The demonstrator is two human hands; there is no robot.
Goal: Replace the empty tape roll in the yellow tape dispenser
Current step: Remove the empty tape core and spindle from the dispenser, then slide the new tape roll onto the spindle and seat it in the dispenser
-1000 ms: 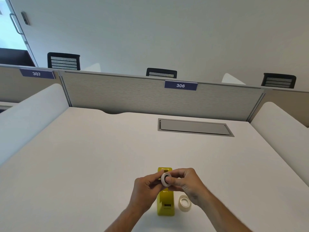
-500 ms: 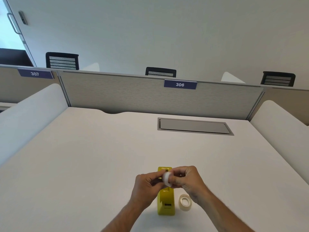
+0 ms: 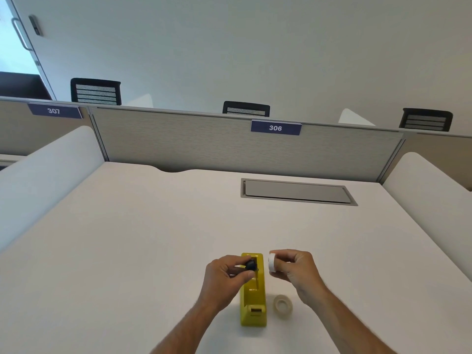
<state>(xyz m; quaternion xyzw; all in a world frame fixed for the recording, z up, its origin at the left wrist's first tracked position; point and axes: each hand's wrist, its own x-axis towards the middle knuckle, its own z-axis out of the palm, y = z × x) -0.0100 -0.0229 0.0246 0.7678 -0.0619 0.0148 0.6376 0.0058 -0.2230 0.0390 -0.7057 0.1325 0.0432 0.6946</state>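
With the black spindle (image 3: 250, 264) pinched in the left hand (image 3: 224, 275) over the far end of the yellow tape dispenser (image 3: 253, 302), the right hand (image 3: 293, 268) grips the empty white core (image 3: 272, 262) just to its right, held clear, apparently so the hub is bare for reloading. The fresh tape roll (image 3: 283, 304) lies flat on the desk (image 3: 127, 251), just right of the dispenser, near and below the right hand.
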